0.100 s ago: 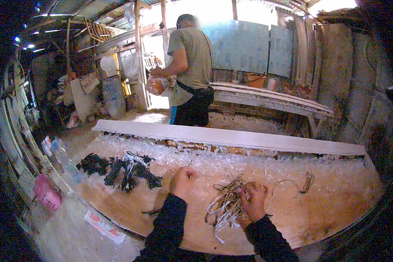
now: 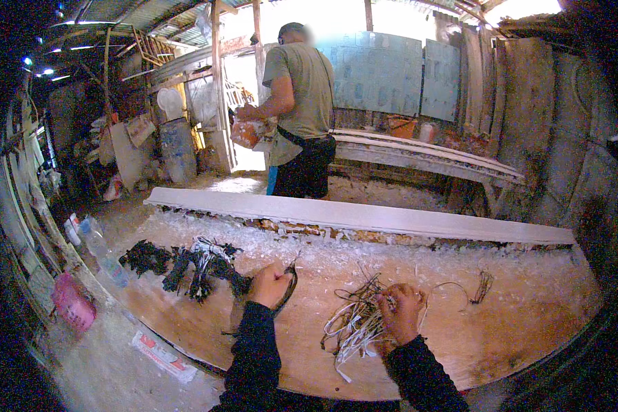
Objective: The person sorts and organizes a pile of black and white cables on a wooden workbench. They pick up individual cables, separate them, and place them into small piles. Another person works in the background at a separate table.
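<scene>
So, dark strand (image 2: 292, 278) in left hand (image 2: 268, 287)

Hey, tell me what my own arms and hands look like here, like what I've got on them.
Your left hand and right hand are both ungloved. Plain black long sleeves cover both forearms down to about the wrists, with no visible pattern. The picture is too grainy to rule out a ring.
</scene>
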Motion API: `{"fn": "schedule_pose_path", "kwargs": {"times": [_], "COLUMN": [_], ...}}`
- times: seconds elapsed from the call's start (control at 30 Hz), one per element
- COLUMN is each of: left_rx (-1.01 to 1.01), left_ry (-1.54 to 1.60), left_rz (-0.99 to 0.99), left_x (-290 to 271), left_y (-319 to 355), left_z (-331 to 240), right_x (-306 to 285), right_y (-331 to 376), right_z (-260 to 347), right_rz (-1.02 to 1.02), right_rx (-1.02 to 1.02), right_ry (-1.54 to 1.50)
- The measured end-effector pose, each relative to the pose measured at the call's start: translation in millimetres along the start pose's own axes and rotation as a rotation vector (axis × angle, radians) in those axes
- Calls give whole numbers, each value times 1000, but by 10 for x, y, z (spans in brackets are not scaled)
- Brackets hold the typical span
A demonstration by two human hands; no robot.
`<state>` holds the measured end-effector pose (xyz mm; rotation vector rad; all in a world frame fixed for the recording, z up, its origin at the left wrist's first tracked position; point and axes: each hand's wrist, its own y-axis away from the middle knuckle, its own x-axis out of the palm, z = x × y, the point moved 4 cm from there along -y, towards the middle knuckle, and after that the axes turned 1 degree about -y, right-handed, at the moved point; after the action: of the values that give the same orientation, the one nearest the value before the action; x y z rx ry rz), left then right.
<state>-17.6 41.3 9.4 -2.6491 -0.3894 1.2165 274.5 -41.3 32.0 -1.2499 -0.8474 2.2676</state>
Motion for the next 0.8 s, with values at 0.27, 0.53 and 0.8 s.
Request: {"fn": "schedule_pose_path", "kwargs": {"times": [0.27, 0.53, 0.8], "left_rx": [75, 121, 48], "left_ry": [-394, -314, -213], "left_rz": [488, 380, 296], "left_x": [310, 249, 120], "left_y": [55, 51, 53], "left_z": [324, 294, 228], "right_x": [-79, 1, 6], "right_y": [-16, 36, 43], "right_z": [-107, -119, -95], "right_rz": [-31, -11, 1], "right_rx": [41, -42, -47], "right_ry": [43, 22, -60]}}
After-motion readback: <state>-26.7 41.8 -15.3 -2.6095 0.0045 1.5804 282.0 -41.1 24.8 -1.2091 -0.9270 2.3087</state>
